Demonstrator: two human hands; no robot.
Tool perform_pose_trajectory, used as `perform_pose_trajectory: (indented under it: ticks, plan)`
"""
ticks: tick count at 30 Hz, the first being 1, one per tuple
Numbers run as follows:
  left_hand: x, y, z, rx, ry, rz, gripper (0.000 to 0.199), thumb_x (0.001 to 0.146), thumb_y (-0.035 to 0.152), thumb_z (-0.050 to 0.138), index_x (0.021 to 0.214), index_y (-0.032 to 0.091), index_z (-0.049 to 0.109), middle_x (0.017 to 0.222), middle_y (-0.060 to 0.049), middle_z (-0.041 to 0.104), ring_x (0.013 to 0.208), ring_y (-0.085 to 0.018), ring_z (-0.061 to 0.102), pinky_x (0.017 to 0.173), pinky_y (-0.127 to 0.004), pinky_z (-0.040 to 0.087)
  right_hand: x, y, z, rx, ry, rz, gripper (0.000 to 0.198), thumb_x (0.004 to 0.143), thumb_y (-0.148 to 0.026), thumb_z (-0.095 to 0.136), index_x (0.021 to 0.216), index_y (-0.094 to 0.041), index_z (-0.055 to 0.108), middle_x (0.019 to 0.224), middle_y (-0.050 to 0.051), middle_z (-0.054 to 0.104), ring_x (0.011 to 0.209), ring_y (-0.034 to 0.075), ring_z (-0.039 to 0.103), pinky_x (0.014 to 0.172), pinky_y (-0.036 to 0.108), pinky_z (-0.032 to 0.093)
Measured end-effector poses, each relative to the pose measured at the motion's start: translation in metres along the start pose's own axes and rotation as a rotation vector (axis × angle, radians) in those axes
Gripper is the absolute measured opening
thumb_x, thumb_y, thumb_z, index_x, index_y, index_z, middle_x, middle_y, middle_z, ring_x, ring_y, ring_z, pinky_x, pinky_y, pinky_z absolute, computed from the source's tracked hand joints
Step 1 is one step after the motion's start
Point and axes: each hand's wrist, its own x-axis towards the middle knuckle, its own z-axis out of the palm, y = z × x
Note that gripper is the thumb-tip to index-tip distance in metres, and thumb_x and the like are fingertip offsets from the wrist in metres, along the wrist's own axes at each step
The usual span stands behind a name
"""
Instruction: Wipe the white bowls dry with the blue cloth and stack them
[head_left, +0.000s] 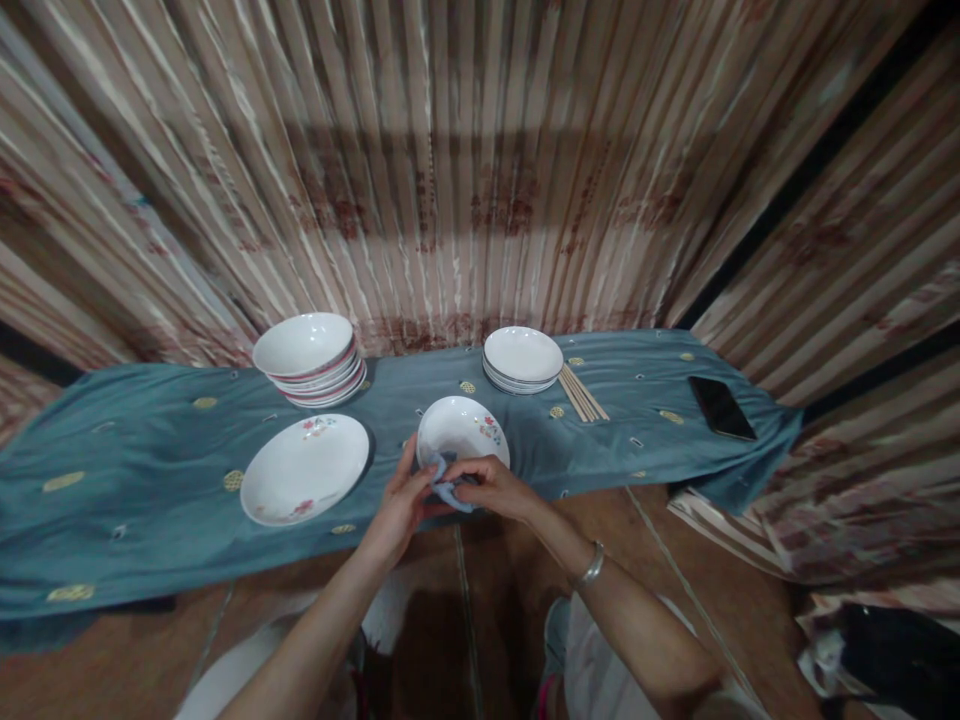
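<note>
Worktop [165, 480], teal-draped, carrying: stack of white bowls [304, 345], left rear; floral plate [304, 470], before it; floral bowl [452, 425], centre, left grip [401, 502] at its rim, right grip [501, 488] pinching a blue cloth [448, 491]; stack of dishes [523, 355]; chopsticks [583, 393], beside it; phone [721, 407], far right.

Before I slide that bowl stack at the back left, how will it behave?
The bowl stack will probably feel heavy, since several pieces are nested. It could wobble or tip, being tall. The tablecloth might bunch beneath, since it looks wrinkled.
</note>
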Motion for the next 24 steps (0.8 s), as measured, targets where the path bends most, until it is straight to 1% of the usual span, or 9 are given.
perform_pose_trajectory:
  ticks: [3,6,8,11,17,21,24]
  plan:
    - [0.002,-0.003,-0.002,0.009,0.021,0.003,0.095,0.065,0.031,0.077,0.146,0.031,0.028,0.106,-0.005,0.067,0.078,-0.020,0.067,0.066,-0.033,0.057,-0.002,0.000,-0.006,-0.047,-0.038,0.018,0.021,0.067,-0.023,0.065,0.086,-0.017,0.073,0.079,-0.001,0.067,0.069,0.012,0.056,0.067,0.023,0.043]
    - [0.004,-0.007,-0.006,0.021,0.025,0.014,0.101,0.062,0.031,0.079,0.148,0.030,0.025,0.098,-0.003,0.069,0.074,-0.019,0.067,0.065,-0.035,0.058,-0.005,-0.001,-0.013,-0.104,-0.083,0.050,0.020,0.068,-0.019,0.062,0.085,-0.017,0.073,0.079,-0.001,0.068,0.070,0.012,0.057,0.069,0.024,0.044]
    - [0.006,-0.009,-0.008,0.027,0.021,0.026,0.102,0.062,0.030,0.080,0.148,0.030,0.025,0.093,-0.002,0.069,0.073,-0.019,0.066,0.066,-0.036,0.058,-0.007,-0.001,-0.018,-0.163,-0.117,0.058,0.021,0.068,-0.015,0.060,0.084,-0.017,0.073,0.079,-0.001,0.068,0.071,0.013,0.058,0.070,0.024,0.044]
    - [0.007,-0.010,-0.010,0.032,0.011,0.037,0.099,0.064,0.030,0.078,0.148,0.032,0.026,0.092,-0.002,0.070,0.075,-0.020,0.067,0.067,-0.036,0.057,-0.009,-0.002,-0.025,-0.300,-0.139,0.055,0.023,0.066,-0.010,0.059,0.083,-0.017,0.074,0.080,-0.001,0.069,0.073,0.014,0.060,0.071,0.024,0.045]
    - [0.007,-0.009,-0.008,0.056,0.010,0.045,0.100,0.064,0.032,0.080,0.148,0.033,0.025,0.098,-0.004,0.071,0.077,-0.022,0.067,0.066,-0.036,0.058,-0.013,-0.005,-0.033,-0.620,-0.076,0.074,0.023,0.067,-0.009,0.059,0.081,-0.019,0.075,0.083,-0.001,0.072,0.079,0.015,0.064,0.076,0.024,0.046]
    - [0.008,-0.011,-0.008,0.080,0.008,0.070,0.099,0.065,0.032,0.079,0.148,0.032,0.026,0.100,-0.004,0.070,0.081,-0.024,0.067,0.066,-0.037,0.059,-0.015,-0.009,-0.035,-0.764,-0.043,0.086,0.022,0.069,-0.010,0.059,0.082,-0.020,0.075,0.084,0.000,0.073,0.080,0.016,0.066,0.075,0.024,0.046]
    - [0.009,-0.013,-0.008,0.095,0.011,0.080,0.098,0.066,0.033,0.077,0.149,0.032,0.024,0.106,-0.006,0.069,0.084,-0.025,0.067,0.065,-0.037,0.059,-0.015,-0.012,-0.038,-0.865,-0.013,0.118,0.021,0.070,-0.011,0.060,0.082,-0.020,0.075,0.087,0.001,0.074,0.083,0.018,0.067,0.076,0.025,0.047]
